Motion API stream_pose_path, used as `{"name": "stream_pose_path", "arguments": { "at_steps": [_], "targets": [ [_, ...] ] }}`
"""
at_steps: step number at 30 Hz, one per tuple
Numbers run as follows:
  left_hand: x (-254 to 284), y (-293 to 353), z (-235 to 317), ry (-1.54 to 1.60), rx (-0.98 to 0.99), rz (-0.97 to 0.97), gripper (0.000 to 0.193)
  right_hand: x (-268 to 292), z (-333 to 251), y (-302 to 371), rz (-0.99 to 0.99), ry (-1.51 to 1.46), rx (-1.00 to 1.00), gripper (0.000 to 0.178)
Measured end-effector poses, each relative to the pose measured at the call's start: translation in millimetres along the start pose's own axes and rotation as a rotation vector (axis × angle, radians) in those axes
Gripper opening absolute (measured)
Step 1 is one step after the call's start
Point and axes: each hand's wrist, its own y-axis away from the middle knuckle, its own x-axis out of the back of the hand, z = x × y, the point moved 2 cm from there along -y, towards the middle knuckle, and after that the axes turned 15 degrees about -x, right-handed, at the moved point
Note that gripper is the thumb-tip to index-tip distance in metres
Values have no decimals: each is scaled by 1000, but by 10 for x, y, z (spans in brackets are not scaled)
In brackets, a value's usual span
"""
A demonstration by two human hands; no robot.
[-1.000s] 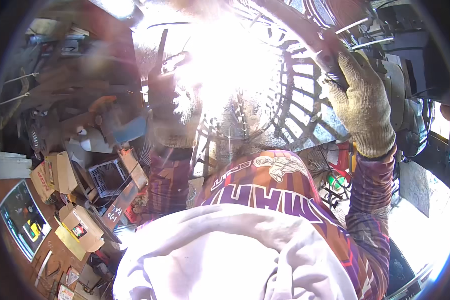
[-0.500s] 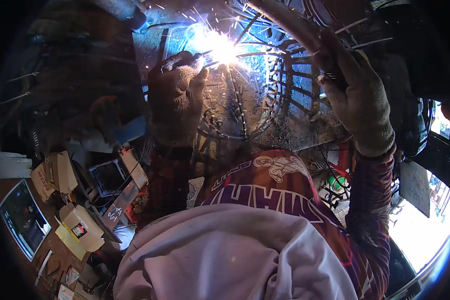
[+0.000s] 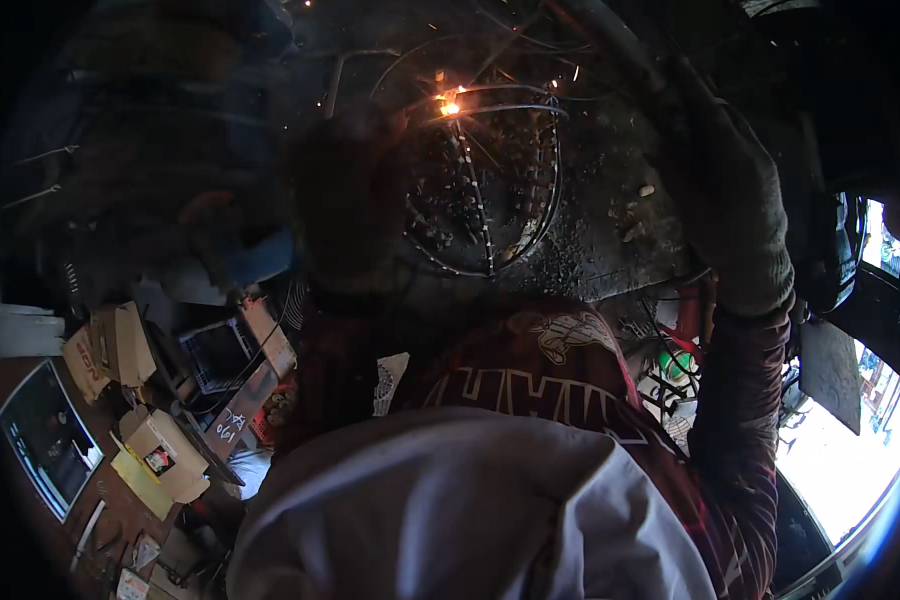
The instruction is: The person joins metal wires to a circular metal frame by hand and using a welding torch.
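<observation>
A round frame of bent metal rods (image 3: 490, 268), somewhat like a wire basket, lies on the dark work surface (image 3: 615, 235). At its upper left joint a small orange weld spot (image 3: 450, 107) glows, and a few sparks hang near it. My gloved right hand (image 3: 725, 185) is closed round a long, thick bar-like handle (image 3: 620, 55), apparently a welding electrode holder, above the frame's right side. My gloved left hand (image 3: 345, 205) is closed just left of the glowing joint; deep shadow hides its fingers and what they hold.
Far left stand a flat screen (image 3: 50, 440), opened cardboard boxes (image 3: 165, 455) and a dark crate (image 3: 215, 355). A flat grey panel (image 3: 830, 375) hangs at the right beside a bright opening. A green round thing (image 3: 675, 364) sits among clutter beyond my right sleeve.
The bright blue-white arc has gone out, leaving an orange glow and fewer sparks. The scene is much darker. My right hand and the handle have tilted slightly to the right; my left hand stays put.
</observation>
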Motion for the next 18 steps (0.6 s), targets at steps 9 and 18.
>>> {"name": "stream_pose_path", "arguments": {
  "at_steps": [9,18],
  "targets": [
    [26,-90,-20,103,-100,86,20,-21,-110,15,-84,25,-35,70],
    [-302,420,-317,1007,452,286,36,-62,-24,34,-94,65,-24,70]
  ]
}}
